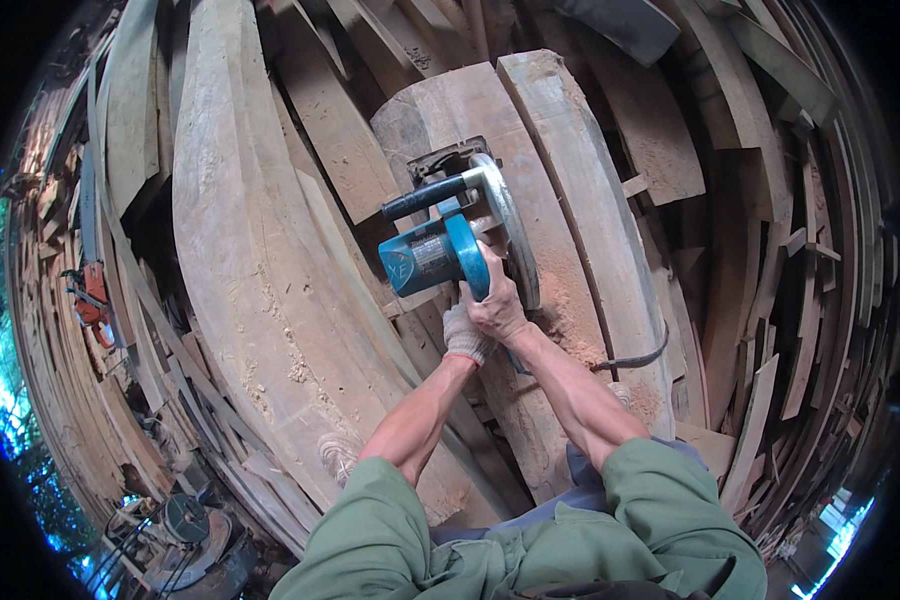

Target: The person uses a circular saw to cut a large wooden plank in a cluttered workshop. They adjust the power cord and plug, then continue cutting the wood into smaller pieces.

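A teal circular saw [415, 258] with a black front handle rests on a thick wooden slab [560, 230]. My bare right hand [497, 308] wraps round its rear handle. Close beside it, my left hand [467, 335] in a pale knitted glove is closed at the lower end of the same handle, its fingers partly hidden by the saw and my right hand. A long straight cut runs lengthwise through the slab, right of the saw, parting off a strip [595, 190]. Reddish sawdust [565, 310] lies on the slab right of the blade guard. The blade is hidden.
A dark power cord [638, 361] bends at the slab's right. A large pale slab [255, 240] lies to the left, with my shoe [340, 457] on its near end. Stacked boards surround the spot. An orange chainsaw [92, 305] is at far left, machinery [195, 545] at lower left.
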`<state>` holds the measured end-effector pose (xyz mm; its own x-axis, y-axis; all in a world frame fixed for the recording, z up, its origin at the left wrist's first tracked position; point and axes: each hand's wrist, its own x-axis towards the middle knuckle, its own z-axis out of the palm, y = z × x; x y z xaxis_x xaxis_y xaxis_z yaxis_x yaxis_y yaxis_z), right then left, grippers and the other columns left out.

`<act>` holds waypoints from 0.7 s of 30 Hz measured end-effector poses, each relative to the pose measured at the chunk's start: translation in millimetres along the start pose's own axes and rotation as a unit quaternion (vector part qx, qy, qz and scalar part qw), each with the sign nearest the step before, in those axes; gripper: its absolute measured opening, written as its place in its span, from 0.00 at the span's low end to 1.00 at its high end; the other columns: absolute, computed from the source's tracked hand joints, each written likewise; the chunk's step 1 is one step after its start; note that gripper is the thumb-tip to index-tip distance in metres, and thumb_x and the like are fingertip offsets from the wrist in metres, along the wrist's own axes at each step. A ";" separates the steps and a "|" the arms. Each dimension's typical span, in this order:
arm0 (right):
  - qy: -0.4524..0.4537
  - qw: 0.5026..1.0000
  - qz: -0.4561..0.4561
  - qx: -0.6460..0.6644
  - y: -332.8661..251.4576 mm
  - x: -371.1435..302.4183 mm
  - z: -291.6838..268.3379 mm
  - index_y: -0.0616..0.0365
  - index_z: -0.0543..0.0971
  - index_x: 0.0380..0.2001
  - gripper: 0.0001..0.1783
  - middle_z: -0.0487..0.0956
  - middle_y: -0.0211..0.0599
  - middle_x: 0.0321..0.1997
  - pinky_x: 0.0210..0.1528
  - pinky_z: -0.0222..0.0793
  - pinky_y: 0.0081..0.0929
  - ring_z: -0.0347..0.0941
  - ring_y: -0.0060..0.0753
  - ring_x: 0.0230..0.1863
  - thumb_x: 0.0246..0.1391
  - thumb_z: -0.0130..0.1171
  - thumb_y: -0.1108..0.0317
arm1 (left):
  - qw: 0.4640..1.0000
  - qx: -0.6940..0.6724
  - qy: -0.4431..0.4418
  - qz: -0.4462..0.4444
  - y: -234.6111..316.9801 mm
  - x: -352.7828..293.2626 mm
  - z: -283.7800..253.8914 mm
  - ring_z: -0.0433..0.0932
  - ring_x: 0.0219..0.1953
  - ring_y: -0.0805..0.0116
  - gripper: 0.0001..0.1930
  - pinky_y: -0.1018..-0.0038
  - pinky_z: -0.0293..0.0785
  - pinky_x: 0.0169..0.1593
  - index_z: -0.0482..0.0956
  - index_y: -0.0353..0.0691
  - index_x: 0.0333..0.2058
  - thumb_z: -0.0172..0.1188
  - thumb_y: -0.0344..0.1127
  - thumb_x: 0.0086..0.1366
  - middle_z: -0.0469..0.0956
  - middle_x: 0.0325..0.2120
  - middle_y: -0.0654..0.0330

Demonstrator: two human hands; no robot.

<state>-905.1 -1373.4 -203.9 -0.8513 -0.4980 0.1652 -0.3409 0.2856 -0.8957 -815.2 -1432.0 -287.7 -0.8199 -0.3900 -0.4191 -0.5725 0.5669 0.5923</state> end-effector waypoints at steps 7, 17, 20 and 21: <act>0.000 1.000 0.001 0.007 0.0 4.8 1.0 0.62 0.56 0.66 0.41 0.73 0.65 0.57 0.52 0.76 0.49 0.75 0.69 0.52 0.50 0.62 0.76 | 1.000 -0.011 0.004 -0.002 5.7 3.3 -9.0 0.84 0.35 0.50 0.19 0.54 0.78 0.39 0.77 0.47 0.46 0.61 0.49 0.59 0.84 0.31 0.53; -0.006 1.000 0.022 0.018 0.5 10.8 3.0 0.63 0.59 0.64 0.38 0.72 0.64 0.58 0.57 0.74 0.44 0.73 0.65 0.57 0.51 0.62 0.77 | 0.997 0.057 -0.040 -0.022 26.1 6.7 -31.7 0.84 0.37 0.49 0.20 0.54 0.77 0.40 0.76 0.47 0.47 0.62 0.49 0.58 0.83 0.31 0.53; -0.006 1.000 0.018 0.019 1.7 13.1 3.4 0.63 0.59 0.64 0.38 0.72 0.64 0.58 0.57 0.74 0.44 0.73 0.65 0.57 0.51 0.62 0.77 | 0.999 0.047 -0.012 -0.013 26.2 8.0 -31.0 0.84 0.36 0.49 0.19 0.54 0.77 0.39 0.76 0.48 0.46 0.62 0.49 0.58 0.83 0.31 0.53; -0.007 1.000 0.018 0.019 2.0 14.1 3.4 0.63 0.59 0.64 0.38 0.72 0.64 0.58 0.57 0.74 0.44 0.73 0.65 0.58 0.51 0.62 0.77 | 0.999 0.042 -0.001 -0.008 25.6 8.4 -30.0 0.84 0.36 0.49 0.19 0.54 0.77 0.39 0.77 0.48 0.46 0.62 0.49 0.58 0.83 0.31 0.53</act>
<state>-916.4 -1382.6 -204.8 -0.8569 -0.4994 0.1279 -0.2954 0.2724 -0.9157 -836.9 -1442.6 -255.4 -0.8110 -0.3971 -0.4297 -0.5822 0.6200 0.5259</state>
